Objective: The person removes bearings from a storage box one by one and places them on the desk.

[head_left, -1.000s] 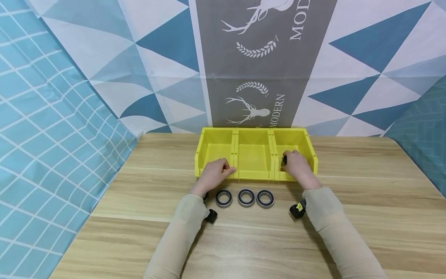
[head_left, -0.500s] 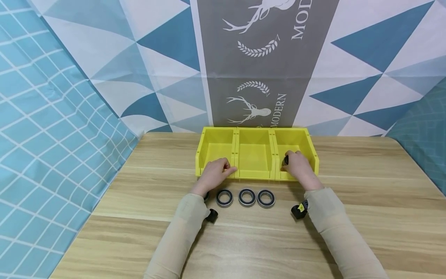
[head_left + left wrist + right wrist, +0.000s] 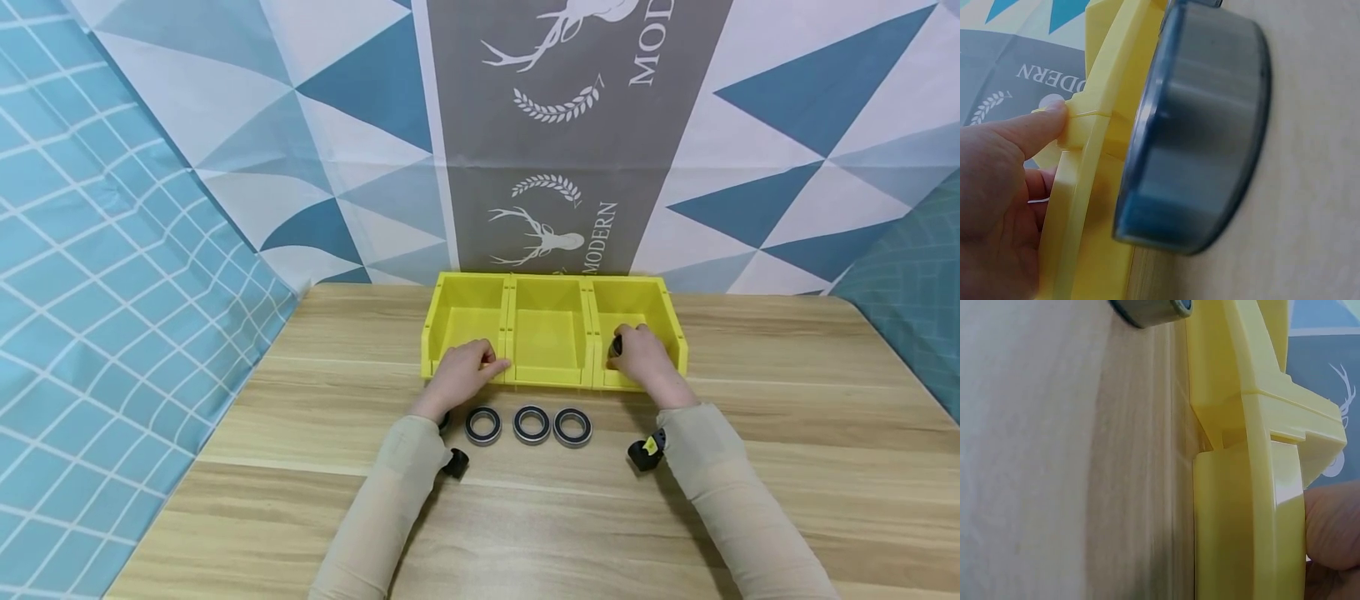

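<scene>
Three yellow storage bins (image 3: 546, 377) stand joined side by side. My left hand (image 3: 459, 373) grips the front of the left bin where it meets the middle one. In the left wrist view its thumb (image 3: 1047, 122) presses on the rim while the other fingers curl behind the front wall. Inside the right bin, my right hand (image 3: 643, 354) pinches a black-faced ball bearing (image 3: 616, 345) between thumb and fingers. The bin wall hides most of that hand in the right wrist view. Three bearings (image 3: 531, 425) lie flat in front of the bins, and another (image 3: 444, 423) is partly hidden under the left wrist.
A wooden table (image 3: 525, 525) carries everything. Behind the bins hangs a patterned cloth (image 3: 555, 150), with a blue checked cloth (image 3: 112, 275) along the left side. Small black wrist cameras (image 3: 643, 455) sit under both sleeves, near the tabletop.
</scene>
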A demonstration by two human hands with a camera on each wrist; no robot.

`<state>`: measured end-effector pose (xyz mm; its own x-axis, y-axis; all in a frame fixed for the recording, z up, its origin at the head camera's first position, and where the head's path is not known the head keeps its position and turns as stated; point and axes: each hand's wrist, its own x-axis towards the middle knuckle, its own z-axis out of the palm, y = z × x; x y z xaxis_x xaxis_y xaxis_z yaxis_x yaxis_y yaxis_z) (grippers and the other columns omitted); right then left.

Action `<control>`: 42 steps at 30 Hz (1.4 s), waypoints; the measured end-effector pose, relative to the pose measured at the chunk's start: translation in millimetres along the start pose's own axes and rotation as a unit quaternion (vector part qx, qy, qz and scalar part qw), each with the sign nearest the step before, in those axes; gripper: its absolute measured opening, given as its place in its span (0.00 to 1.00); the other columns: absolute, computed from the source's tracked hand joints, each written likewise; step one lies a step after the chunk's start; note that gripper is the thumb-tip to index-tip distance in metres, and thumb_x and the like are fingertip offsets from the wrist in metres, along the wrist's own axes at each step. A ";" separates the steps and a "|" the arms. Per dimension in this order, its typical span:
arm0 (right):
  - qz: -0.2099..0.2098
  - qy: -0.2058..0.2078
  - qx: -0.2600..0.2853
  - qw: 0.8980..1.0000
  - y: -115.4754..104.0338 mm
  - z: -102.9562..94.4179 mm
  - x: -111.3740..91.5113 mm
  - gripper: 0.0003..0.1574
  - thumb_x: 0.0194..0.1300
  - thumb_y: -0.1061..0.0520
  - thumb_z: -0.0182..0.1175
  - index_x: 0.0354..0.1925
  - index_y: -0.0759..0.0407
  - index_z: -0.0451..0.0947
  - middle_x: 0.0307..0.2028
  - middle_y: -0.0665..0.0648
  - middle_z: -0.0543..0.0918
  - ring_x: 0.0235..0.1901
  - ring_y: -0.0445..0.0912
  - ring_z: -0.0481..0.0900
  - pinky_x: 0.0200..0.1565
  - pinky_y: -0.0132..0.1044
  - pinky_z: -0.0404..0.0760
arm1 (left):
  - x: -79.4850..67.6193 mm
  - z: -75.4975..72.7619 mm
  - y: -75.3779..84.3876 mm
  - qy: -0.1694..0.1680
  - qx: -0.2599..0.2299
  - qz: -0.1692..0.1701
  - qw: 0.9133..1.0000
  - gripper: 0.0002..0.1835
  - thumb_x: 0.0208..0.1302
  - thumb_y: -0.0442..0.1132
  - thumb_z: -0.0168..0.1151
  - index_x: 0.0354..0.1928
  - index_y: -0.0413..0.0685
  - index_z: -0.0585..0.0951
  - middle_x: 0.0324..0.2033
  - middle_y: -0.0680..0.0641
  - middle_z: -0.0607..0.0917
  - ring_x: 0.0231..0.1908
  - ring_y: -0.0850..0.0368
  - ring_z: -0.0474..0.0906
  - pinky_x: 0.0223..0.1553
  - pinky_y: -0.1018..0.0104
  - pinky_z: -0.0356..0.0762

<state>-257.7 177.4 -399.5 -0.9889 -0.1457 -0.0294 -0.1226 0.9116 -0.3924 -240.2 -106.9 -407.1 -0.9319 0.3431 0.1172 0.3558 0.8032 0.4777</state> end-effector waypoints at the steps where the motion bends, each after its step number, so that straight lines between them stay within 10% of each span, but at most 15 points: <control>1: -0.002 0.000 0.002 1.000 1.0 -0.1 -0.2 0.35 0.54 0.57 0.64 0.54 0.75 0.65 0.47 0.76 0.70 0.45 0.66 0.71 0.47 0.55 0.71 | 0.1 0.2 -0.1 0.000 0.000 0.001 1.000 0.17 0.62 0.56 0.53 0.29 0.50 0.72 0.22 0.53 0.73 0.25 0.58 0.66 0.35 0.64 0.61; 42: -0.072 0.106 -0.001 0.992 -1.9 -5.5 -36.0 0.15 0.65 0.59 0.50 0.49 0.63 0.68 0.50 0.74 0.62 0.48 0.67 0.61 0.45 0.59 0.65 | 2.0 2.9 -2.2 -0.002 0.011 -0.008 1.000 0.18 0.63 0.57 0.52 0.29 0.50 0.72 0.22 0.53 0.72 0.26 0.58 0.66 0.36 0.64 0.60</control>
<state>-222.3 182.9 -392.6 -0.9565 -0.1910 0.2206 -0.2640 0.8882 -0.3761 -242.6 -106.5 -410.4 -0.9371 0.3324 0.1063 0.3427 0.8191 0.4599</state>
